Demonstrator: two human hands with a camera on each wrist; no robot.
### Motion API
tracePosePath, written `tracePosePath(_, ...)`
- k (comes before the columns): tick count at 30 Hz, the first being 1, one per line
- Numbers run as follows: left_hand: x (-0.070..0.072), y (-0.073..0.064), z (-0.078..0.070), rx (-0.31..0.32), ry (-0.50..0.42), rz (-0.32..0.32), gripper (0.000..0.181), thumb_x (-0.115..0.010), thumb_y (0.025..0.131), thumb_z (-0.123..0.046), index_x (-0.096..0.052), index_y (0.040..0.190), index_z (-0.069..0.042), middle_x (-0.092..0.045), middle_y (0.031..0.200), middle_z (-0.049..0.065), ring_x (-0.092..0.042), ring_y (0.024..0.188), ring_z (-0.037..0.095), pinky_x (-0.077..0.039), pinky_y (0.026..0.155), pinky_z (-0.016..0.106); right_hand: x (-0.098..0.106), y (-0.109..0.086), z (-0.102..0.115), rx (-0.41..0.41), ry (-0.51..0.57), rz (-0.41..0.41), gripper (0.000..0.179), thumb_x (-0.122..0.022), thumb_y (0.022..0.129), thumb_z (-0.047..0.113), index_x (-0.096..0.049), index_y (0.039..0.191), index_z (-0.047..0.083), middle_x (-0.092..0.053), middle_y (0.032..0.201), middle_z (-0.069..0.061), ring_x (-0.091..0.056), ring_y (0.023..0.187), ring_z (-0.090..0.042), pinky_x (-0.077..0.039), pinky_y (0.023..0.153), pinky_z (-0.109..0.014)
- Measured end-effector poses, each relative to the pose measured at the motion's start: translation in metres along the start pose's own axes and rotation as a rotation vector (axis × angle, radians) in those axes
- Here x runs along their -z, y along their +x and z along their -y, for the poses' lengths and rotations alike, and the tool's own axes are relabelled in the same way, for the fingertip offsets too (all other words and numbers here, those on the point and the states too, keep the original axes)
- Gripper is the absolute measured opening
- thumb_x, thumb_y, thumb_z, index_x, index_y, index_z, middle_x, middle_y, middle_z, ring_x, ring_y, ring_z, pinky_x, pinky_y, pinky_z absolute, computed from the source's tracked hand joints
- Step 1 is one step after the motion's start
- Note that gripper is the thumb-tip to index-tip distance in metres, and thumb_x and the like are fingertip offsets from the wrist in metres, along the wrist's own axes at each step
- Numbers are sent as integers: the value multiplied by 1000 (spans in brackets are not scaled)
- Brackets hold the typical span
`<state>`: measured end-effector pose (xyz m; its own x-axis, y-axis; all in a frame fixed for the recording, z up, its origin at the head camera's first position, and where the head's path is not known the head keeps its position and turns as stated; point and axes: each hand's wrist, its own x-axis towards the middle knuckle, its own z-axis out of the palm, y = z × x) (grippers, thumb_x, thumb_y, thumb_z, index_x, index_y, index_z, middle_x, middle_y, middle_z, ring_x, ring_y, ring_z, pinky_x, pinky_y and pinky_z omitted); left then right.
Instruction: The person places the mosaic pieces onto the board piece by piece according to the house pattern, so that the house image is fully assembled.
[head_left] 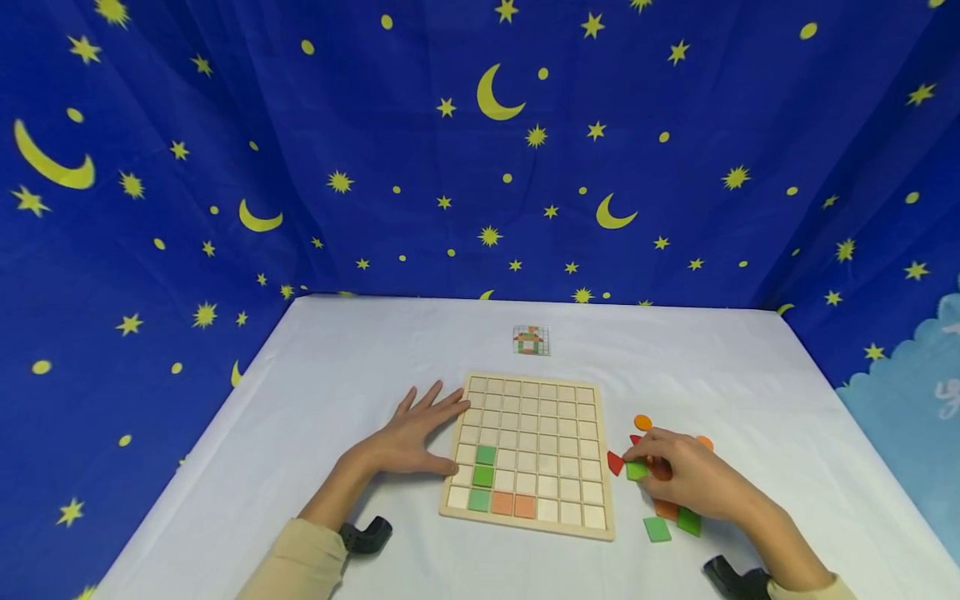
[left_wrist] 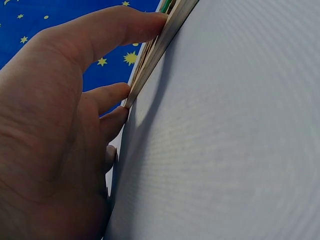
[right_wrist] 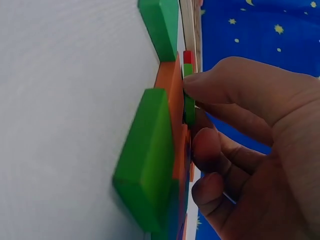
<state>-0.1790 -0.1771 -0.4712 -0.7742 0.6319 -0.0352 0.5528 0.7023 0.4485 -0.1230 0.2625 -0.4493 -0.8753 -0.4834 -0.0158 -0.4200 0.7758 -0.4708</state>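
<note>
A wooden grid board (head_left: 538, 529) lies on the white table. Three green squares (head_left: 483, 477) form a column at its lower left, with two orange squares (head_left: 513, 504) beside the bottom one. My left hand (head_left: 408, 437) touches the board's left edge with thumb and fingertips, its fingers spread and fairly straight. Right of the board, my right hand (head_left: 686, 471) pinches a light green square tile (head_left: 637, 471) between thumb and fingers. In the right wrist view that green tile (right_wrist: 189, 95) shows edge-on at the thumb tip, above other pieces.
Around the right hand lie loose pieces: a green square (head_left: 657, 529), another green tile (head_left: 690, 522), a red piece (head_left: 616, 462) at the board's edge and an orange disc (head_left: 642, 422). A small pattern card (head_left: 532, 340) lies beyond the board. A starry blue curtain (head_left: 420, 150) stands behind.
</note>
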Motion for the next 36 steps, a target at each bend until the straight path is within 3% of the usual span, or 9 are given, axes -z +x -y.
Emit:
tracePosePath(6, 2, -2, -1, 0, -9, 1, 97, -68, 74, -64, -29, 153, -24, -15, 159, -2, 1, 145, 29, 6, 112, 54, 0, 2, 4, -27, 8, -11, 27, -77, 79, 25, -71, 104, 33, -60, 104, 18, -52, 88, -7, -48, 80, -34)
tracePosePath(13, 2, -4, -1, 3, -13, 2, 97, -69, 74, -63, -29, 153, -23, -16, 159, -1, 1, 145, 29, 5, 112, 54, -1, 3, 7, -56, 36, -39, 28, -78, 79, 22, -72, 105, 30, -61, 110, 14, -56, 102, -12, -48, 90, -43)
tracePosePath(18, 2, -2, -2, -7, -14, 3, 96, -68, 75, -63, -28, 153, -24, -15, 159, -2, 1, 145, 29, 6, 112, 54, -1, 3, 8, -67, 25, -70, 29, -78, 77, 19, -72, 103, 30, -62, 110, 13, -55, 100, -12, -48, 87, -42)
tracePosePath(20, 2, -1, -2, -5, -20, 4, 96, -69, 75, -62, -28, 153, -24, -15, 159, -2, 2, 145, 29, 6, 112, 54, -2, 3, 9, -63, 35, -75, 29, -77, 77, 18, -72, 104, 30, -62, 106, 13, -55, 92, -9, -49, 79, -35)
tracePosePath(25, 2, -1, -1, 2, 6, 5, 97, -68, 74, -65, -28, 153, -24, -15, 159, -3, 1, 145, 28, 6, 112, 53, -8, 7, 13, -31, 81, -66, 31, -77, 79, 20, -72, 107, 30, -59, 93, 15, -50, 72, -7, -41, 60, -24)
tracePosePath(36, 0, 0, 1, -4, -1, 4, 98, -67, 74, -66, -28, 153, -25, -15, 159, -4, 1, 145, 29, 7, 112, 52, -15, 15, 24, 127, 77, -60, 29, -76, 81, 19, -72, 109, 25, -57, 92, 17, -51, 69, -5, -43, 57, -20)
